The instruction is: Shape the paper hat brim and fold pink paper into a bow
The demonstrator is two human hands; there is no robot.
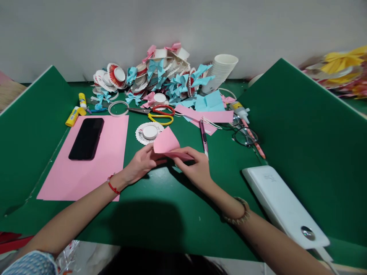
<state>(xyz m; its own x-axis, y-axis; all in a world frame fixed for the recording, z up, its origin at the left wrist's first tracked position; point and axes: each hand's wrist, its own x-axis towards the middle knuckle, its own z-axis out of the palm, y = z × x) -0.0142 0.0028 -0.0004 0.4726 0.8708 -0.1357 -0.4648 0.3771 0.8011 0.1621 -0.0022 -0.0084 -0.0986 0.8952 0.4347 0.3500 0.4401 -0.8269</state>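
Note:
Between my hands, a little above the green table, is a piece of pink paper (166,142), bent over with one corner standing up. My left hand (141,162) pinches its left edge, the fingertips partly hidden beneath. On the right side, my right hand (195,167) grips the paper between thumb and fingers. Just behind it lies a white scalloped paper piece (140,134) with a round cup bottom at its centre. A utility knife (203,138) rests right of the paper, close to my right hand.
Scissors (160,114) and a tape roll (118,109) lie behind. Pink sheets (114,141) with a phone (86,139) are at left, near glue sticks (72,116). Glasses (245,136) and a white power bank (286,206) sit right. Paper cups (222,72) and bow decorations (156,70) line the back.

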